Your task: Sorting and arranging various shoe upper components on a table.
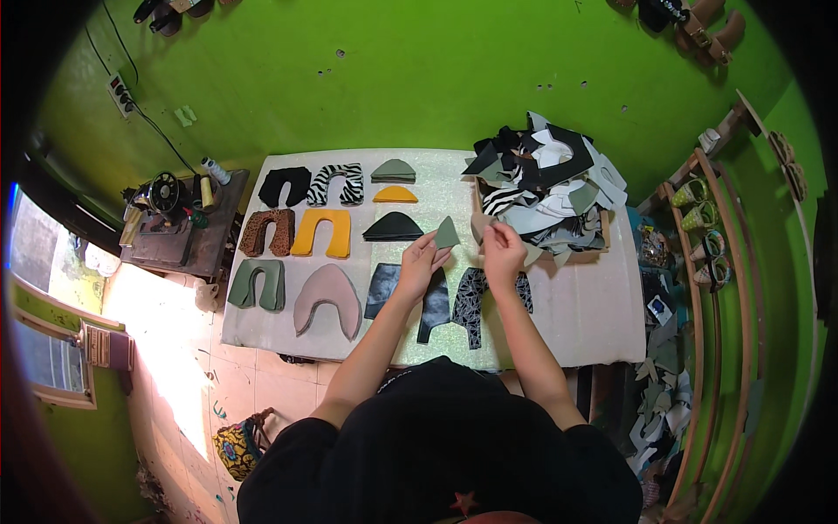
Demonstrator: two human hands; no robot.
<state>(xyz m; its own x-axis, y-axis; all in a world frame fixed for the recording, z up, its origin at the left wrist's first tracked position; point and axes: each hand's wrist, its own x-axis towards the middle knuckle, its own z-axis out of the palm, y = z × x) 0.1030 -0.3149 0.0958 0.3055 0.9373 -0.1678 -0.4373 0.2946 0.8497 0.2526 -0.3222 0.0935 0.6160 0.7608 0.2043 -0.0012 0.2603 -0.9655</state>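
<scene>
My left hand pinches a small olive-green pointed leather piece between thumb and fingers, above the middle of the table. Close by on its right, my right hand has its fingers closed together beside the corner of a scrap box; whether anything is in them I cannot make out. Behind my left hand lies a stack of black half-moon pieces. Under my wrists are shiny black cut pieces and grey-and-black patterned pieces, partly hidden by my arms.
Stacks of U-shaped pieces, including yellow ones and pink ones, cover the table's left side. Leather offcuts overflow the box. A sewing machine stands left, a wooden rack with footwear right.
</scene>
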